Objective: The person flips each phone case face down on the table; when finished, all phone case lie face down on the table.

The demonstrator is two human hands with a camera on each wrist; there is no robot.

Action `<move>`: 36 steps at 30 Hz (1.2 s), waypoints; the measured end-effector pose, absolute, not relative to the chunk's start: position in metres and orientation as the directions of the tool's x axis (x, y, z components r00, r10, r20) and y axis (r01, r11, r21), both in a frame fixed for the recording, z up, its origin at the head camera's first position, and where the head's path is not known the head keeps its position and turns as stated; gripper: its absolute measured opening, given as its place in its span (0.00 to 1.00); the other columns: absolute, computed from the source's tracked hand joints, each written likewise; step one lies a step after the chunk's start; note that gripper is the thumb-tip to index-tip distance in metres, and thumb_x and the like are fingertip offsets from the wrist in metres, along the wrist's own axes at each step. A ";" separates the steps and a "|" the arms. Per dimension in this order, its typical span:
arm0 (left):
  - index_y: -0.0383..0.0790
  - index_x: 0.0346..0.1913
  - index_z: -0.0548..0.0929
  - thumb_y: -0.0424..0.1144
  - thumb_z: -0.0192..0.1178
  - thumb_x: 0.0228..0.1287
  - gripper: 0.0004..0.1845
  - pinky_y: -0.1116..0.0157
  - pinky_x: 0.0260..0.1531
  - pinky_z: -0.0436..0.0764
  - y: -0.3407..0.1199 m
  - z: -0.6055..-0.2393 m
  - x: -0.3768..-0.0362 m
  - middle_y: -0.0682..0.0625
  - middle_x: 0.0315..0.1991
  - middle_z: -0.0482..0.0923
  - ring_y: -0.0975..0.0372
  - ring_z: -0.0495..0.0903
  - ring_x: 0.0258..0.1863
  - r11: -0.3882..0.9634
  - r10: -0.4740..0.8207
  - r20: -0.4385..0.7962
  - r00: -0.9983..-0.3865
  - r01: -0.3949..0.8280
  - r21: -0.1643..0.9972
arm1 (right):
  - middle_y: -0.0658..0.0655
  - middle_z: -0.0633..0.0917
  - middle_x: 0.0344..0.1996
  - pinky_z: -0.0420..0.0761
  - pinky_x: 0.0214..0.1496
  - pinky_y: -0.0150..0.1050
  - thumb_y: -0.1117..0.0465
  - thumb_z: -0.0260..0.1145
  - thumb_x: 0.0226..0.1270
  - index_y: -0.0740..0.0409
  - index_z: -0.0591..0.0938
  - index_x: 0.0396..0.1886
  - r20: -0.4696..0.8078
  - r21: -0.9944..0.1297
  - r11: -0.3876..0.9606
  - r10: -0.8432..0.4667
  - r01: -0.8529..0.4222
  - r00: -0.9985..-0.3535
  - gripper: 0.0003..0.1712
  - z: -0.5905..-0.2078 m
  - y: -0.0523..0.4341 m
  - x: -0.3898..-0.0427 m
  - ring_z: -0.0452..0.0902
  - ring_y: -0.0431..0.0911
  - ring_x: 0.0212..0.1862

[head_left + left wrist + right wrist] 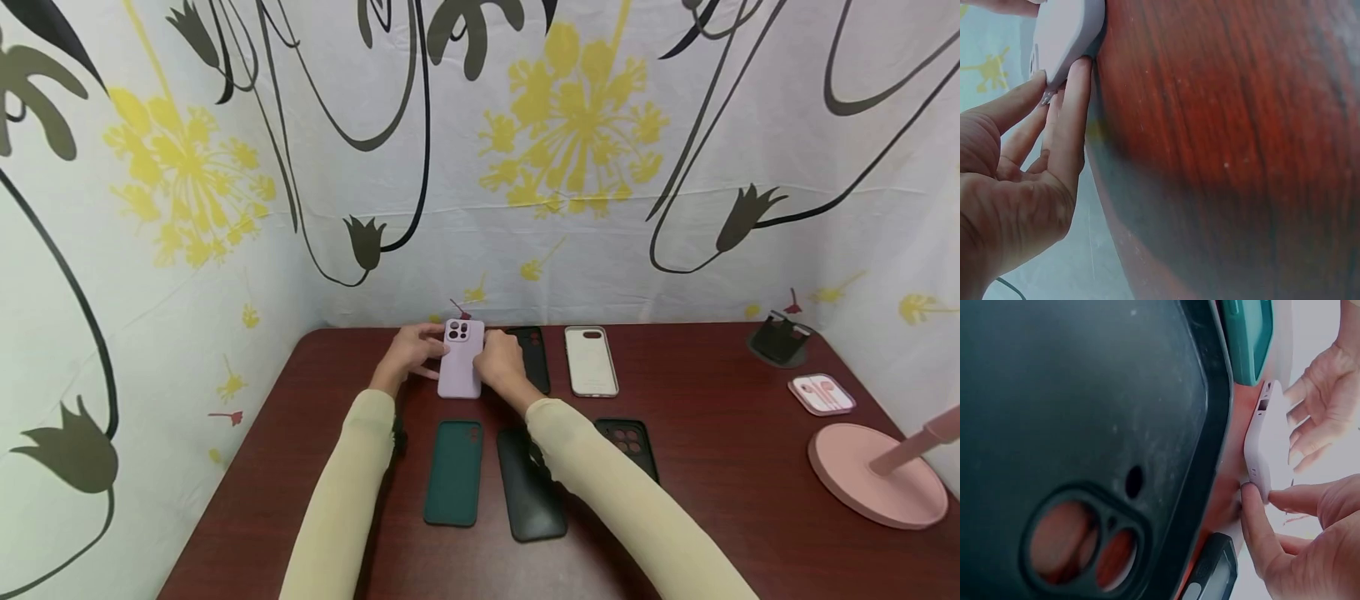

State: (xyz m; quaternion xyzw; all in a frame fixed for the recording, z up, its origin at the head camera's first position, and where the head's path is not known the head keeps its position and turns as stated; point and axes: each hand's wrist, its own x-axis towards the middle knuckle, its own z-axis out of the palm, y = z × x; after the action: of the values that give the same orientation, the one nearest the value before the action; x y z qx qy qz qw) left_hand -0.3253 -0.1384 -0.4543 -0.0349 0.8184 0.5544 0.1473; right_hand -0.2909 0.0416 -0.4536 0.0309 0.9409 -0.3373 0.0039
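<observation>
A lilac phone (461, 360), matte and smooth, with a camera cluster at its far end, is seen at the far middle of the tabletop (712, 467); its long axis runs away from the person; it is pinched at its edges by the fingers of the left hand (408, 353) and the right hand (500, 365).

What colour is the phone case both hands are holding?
Pale lilac phone case; clearest in the head view.

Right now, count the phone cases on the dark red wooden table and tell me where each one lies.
6. The lilac case is held by both hands at the back; a black case and a cream case lie beside it. In front: a dark green case, a plain black case, a black case with camera holes. The arms may hide more.
</observation>
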 end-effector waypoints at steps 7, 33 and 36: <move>0.41 0.68 0.82 0.32 0.68 0.71 0.24 0.57 0.34 0.94 -0.137 -0.456 -0.328 0.35 0.59 0.85 0.50 0.89 0.48 0.445 0.078 -0.270 -0.960 -0.209 0.871 | 0.66 0.91 0.40 0.81 0.28 0.43 0.68 0.65 0.69 0.64 0.88 0.41 -0.050 -0.602 0.795 0.057 0.076 -0.997 0.07 -0.454 0.037 -0.291 0.89 0.55 0.37; 0.39 0.66 0.83 0.34 0.70 0.70 0.23 0.61 0.32 0.93 -0.132 -0.457 -0.328 0.37 0.55 0.84 0.50 0.89 0.50 0.514 -0.043 -0.247 -0.968 -0.234 0.825 | 0.68 0.87 0.58 0.93 0.44 0.41 0.66 0.71 0.71 0.70 0.75 0.73 -0.093 -0.831 0.557 -0.149 -0.006 -0.984 0.32 -0.454 0.074 -0.296 0.93 0.54 0.43; 0.37 0.66 0.83 0.34 0.70 0.69 0.23 0.60 0.35 0.93 -0.133 -0.452 -0.328 0.37 0.55 0.85 0.49 0.90 0.50 0.533 -0.060 -0.189 -0.980 -0.192 0.824 | 0.69 0.86 0.57 0.93 0.46 0.45 0.68 0.70 0.71 0.71 0.75 0.72 -0.072 -0.867 0.499 -0.136 -0.005 -0.988 0.31 -0.452 0.080 -0.297 0.92 0.58 0.46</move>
State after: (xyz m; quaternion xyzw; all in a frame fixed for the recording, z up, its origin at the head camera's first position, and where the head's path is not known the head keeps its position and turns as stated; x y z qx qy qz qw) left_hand -0.3278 -0.1326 -0.4524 -0.0720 0.8727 0.4779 0.0691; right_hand -0.2966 0.0798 -0.4517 -0.0410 0.8632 -0.4988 0.0656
